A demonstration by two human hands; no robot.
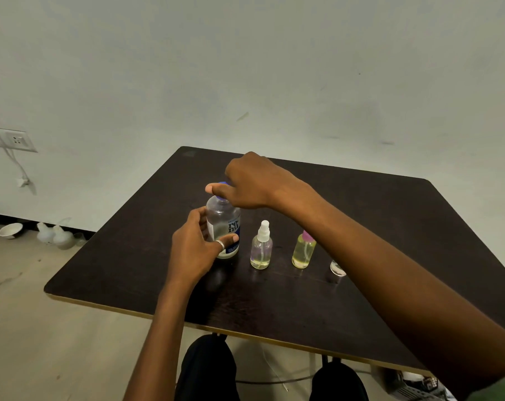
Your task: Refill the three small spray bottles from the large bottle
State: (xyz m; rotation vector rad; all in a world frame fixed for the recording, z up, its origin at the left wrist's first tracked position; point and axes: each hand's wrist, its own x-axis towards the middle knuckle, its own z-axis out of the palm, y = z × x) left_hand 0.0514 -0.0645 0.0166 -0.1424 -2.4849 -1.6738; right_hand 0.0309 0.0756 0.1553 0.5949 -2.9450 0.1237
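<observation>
A large clear bottle (223,218) with a white and blue label stands upright on the dark table (375,221). My left hand (192,250) grips its body. My right hand (245,182) pinches its blue cap (223,183) from above. To the right stand two small spray bottles in a row: one with a white sprayer (261,247), then one with a pink sprayer and yellowish liquid (303,251). A third small bottle (337,268) is mostly hidden behind my right forearm.
The table's near edge (245,337) runs above my knees. On the floor at the left, by the wall, lie a bowl (10,230) and white containers (54,235). A wall socket (14,140) with a cable sits at the far left.
</observation>
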